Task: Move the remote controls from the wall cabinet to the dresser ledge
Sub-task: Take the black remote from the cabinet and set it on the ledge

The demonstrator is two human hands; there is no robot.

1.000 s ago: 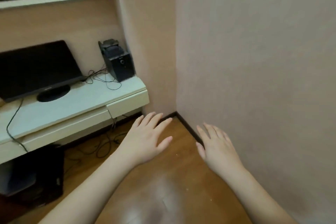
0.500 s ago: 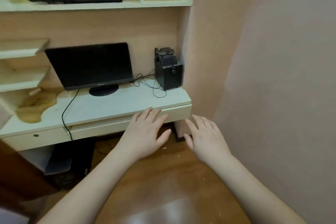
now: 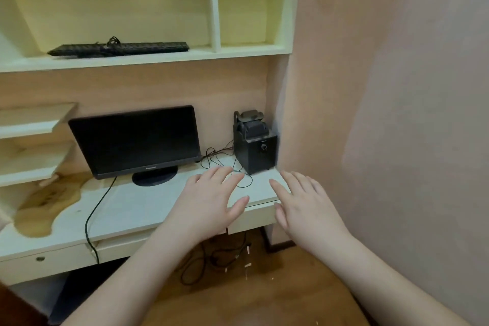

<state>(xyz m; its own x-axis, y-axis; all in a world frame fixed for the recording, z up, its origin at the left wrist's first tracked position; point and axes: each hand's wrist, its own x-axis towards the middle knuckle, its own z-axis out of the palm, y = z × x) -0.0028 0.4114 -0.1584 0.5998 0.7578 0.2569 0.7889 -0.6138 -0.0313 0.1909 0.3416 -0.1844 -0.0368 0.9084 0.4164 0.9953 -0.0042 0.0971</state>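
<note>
No remote control shows in this view. My left hand (image 3: 209,201) is stretched forward, palm down, fingers spread, holding nothing, over the right part of a white desk (image 3: 127,209). My right hand (image 3: 304,206) is beside it, also open and empty, in front of the desk's right corner. A cream wall cabinet (image 3: 217,2) with open compartments hangs above the desk. A black keyboard (image 3: 119,49) lies on the cabinet's lower shelf. The right compartment looks bare.
A black monitor (image 3: 135,140) stands on the desk, with a black speaker box (image 3: 255,151) at its right against the pink wall (image 3: 397,114). Cables (image 3: 211,259) trail across the desk and onto the wooden floor. Small stepped shelves (image 3: 31,140) sit at the left.
The view has swung left and upward, from the floor corner to the desk and wall cabinet. Both hands stay open and have come level with the desk edge.
</note>
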